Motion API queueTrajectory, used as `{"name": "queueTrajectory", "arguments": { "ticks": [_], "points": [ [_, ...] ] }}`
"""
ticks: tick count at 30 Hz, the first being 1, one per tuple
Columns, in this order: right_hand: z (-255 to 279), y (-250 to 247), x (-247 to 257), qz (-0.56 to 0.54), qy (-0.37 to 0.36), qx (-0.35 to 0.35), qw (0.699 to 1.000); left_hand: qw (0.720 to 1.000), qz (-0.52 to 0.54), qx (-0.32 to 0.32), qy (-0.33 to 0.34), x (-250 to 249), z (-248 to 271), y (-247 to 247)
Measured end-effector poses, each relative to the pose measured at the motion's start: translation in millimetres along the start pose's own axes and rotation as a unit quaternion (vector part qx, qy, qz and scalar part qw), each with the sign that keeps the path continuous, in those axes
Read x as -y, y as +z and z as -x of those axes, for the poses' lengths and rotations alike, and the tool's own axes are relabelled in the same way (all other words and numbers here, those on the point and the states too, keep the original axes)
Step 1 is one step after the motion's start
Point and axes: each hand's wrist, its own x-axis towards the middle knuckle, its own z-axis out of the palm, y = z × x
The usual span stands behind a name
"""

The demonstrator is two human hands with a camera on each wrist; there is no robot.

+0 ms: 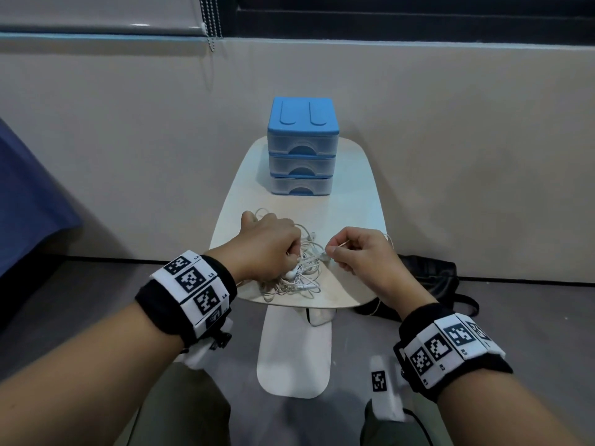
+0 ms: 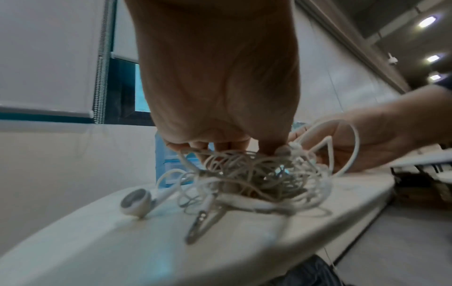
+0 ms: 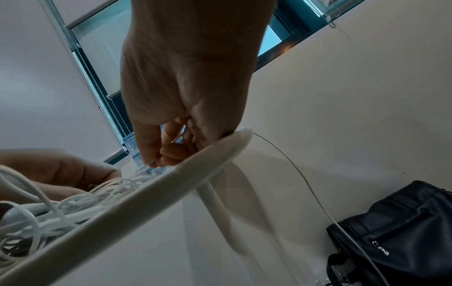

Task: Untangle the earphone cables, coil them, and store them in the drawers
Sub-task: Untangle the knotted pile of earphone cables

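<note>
- At the left of the head view, the left hand [image 1: 267, 243] sits on top of a knot of white earphone cables [image 1: 299, 275], its fingers curled down into the heap and gripping it against the table [image 1: 354, 194].
- The left wrist view shows the knot [image 2: 257, 180] as a dense ball of loops. One earbud [image 2: 137, 201] and a metal plug [image 2: 195, 226] lie loose on the table at its near edge.
- In the middle, the cables rest on the near part of the small pale table, close to its front edge.
- Behind them, well apart, a blue set of three drawers [image 1: 302, 149] stands at the far end of the table. All three drawers look closed.
- To the right, the right hand [image 1: 357, 252] is closed in a narrow pinch, finger and thumb holding one thin strand just beside the knot.
- A single strand [image 3: 305, 180] trails off the right edge of the table and hangs down in front of a black bag [image 1: 428, 278] on the floor.
- Judged from this, the task is at its first stage: one strand is being teased free. No cable is coiled and none is in a drawer, so untangling, coiling and storing all appear to remain.
</note>
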Motion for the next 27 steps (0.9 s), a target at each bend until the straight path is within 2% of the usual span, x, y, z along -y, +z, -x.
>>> {"name": "queueTrajectory", "arguments": {
  "ticks": [6,11,16,19,22,25,27],
  "points": [
    [-2.9,0.8,-1.8,0.012,0.000,-0.002,1.000,0.999,-0.003,0.030,0.046,5.1,-1.1,-7.9],
    [-3.5,2.5,-1.4,0.011,0.009,-0.007,1.000,0.999,0.004,0.021,0.046,0.5,-4.8,-5.5],
    [-1.9,2.4,0.4,0.007,0.008,-0.006,1.000,0.997,-0.049,0.008,0.061,-1.9,-5.0,-5.8],
    [-1.4,1.7,0.4,-0.007,0.005,-0.006,1.000,0.999,-0.016,-0.029,0.043,2.9,-3.3,-8.2],
    [-2.7,4.1,4.1,-0.016,0.008,-0.008,1.000,0.993,0.059,-0.097,0.025,6.8,1.4,-9.4],
    [-1.9,1.8,15.6,0.001,0.040,0.030,0.999,0.982,0.105,-0.152,0.021,8.5,8.5,-8.2],
    [-1.3,-3.9,25.4,0.069,0.062,0.063,0.994,0.976,0.134,-0.167,0.026,9.0,13.5,-6.2]
  ]
}}
